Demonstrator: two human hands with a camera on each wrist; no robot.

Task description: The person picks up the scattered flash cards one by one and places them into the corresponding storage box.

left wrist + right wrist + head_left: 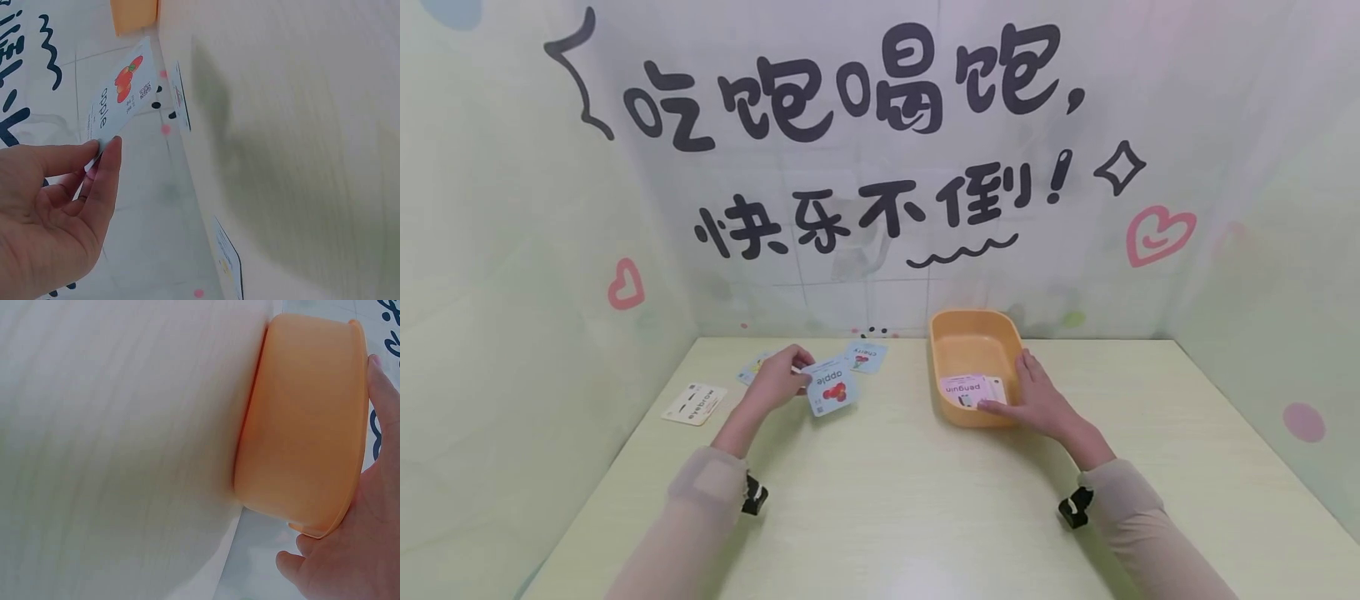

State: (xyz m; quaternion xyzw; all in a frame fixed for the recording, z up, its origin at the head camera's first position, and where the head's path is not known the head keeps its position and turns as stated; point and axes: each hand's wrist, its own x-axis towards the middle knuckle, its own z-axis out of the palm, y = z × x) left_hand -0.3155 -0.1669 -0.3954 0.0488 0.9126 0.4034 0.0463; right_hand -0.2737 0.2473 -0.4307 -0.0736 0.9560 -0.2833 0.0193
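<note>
My left hand [781,379] pinches a light blue card [833,392] printed "apple" between thumb and fingers, raised above the table. In the left wrist view its red fruit picture [129,78] faces the camera. A "cherry" card [867,357] lies just behind it, and another blue card [752,367] is partly hidden by my left hand. My right hand [1037,400] rests on the rim of an orange plastic bin [981,350], thumb across the near edge and fingers along the right side. Inside the bin are a "penguin" card [966,389] and at least one white card.
A white "eyebrow" card [695,404] lies near the table's left edge. The pale wooden table [895,492] ends at a white wall sheet [880,300] with black lettering. Similar sheets hang on both sides. A black band is on each wrist.
</note>
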